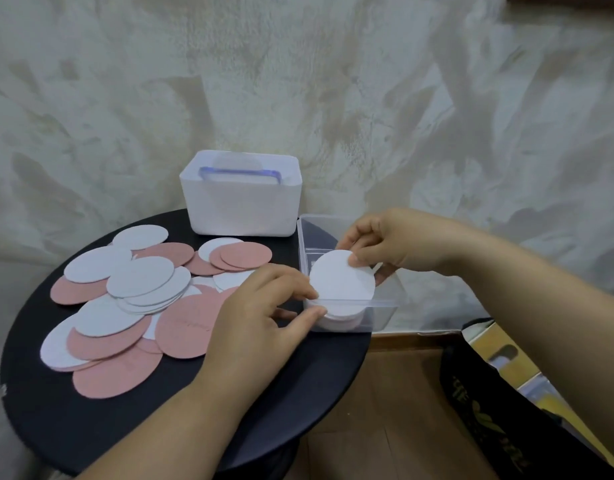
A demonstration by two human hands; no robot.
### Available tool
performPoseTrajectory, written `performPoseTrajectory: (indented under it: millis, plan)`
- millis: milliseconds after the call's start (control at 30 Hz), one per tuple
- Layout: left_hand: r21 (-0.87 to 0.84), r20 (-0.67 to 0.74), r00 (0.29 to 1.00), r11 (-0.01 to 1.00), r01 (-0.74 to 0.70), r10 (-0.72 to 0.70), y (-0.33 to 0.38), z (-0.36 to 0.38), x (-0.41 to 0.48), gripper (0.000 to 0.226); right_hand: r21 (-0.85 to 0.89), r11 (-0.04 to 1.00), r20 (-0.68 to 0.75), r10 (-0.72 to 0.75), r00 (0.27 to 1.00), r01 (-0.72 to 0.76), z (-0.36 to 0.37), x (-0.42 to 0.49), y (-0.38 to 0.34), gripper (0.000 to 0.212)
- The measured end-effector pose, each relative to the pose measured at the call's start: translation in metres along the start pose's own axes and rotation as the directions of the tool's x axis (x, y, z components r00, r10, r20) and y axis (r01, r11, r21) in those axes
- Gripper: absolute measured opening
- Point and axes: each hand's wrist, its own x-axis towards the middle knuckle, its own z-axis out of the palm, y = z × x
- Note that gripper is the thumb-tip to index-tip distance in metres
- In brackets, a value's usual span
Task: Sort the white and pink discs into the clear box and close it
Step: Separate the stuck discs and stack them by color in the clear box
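Loose discs (139, 275): white and pink, overlapping in a heap on the black table (91, 427), left of the clear box (383, 311)
White tub (241, 206): just behind the clear box's far left corner
Left hand (260, 317): thumb and fingers pinching the clear box's near left corner
White disc (342, 282): tilted over the open clear box, above a stack (340, 322) of white discs inside it
Right hand (392, 244): over the clear box, thumb and fingers clamped on the White disc's far edge
Black bag (489, 427): right of the clear box, lower down
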Motion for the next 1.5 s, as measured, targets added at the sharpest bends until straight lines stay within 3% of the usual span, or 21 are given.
performPoseTrajectory:
  millis: [233, 900, 1133, 1300, 1400, 1500]
  plan:
    - [0.042, -0.006, 1.0, 0.999, 0.003, -0.003, 0.002, -0.001, -0.001, 0.018, -0.126, 0.992, 0.028, 0.013, 1.0, -0.01, 0.004, 0.013, 0.0, 0.012]
    - [0.006, -0.023, 1.0, 1.0, 0.015, -0.015, 0.004, 0.0, -0.002, 0.009, -0.417, 0.909, 0.035, 0.023, 0.999, -0.006, 0.012, 0.018, -0.006, 0.018]
    - [-0.003, -0.024, 1.0, 1.0, 0.017, -0.017, 0.002, 0.0, -0.003, 0.008, -0.442, 0.897, 0.034, 0.023, 0.999, -0.006, 0.014, 0.019, -0.007, 0.019]
    - [-0.038, 0.005, 0.999, 0.999, 0.037, -0.037, 0.004, -0.005, -0.003, 0.01, -0.509, 0.861, 0.012, 0.019, 1.0, -0.01, 0.016, 0.014, -0.012, 0.034]
    - [-0.049, 0.004, 0.998, 0.996, 0.07, -0.07, 0.008, -0.018, -0.004, 0.012, -0.547, 0.837, -0.068, -0.075, 0.995, 0.026, 0.021, 0.006, -0.021, 0.038]
    - [0.054, -0.07, 0.99, 0.991, 0.125, -0.121, 0.006, -0.045, -0.011, 0.011, -0.458, 0.876, -0.189, -0.264, 0.946, 0.153, 0.038, -0.005, -0.036, 0.029]
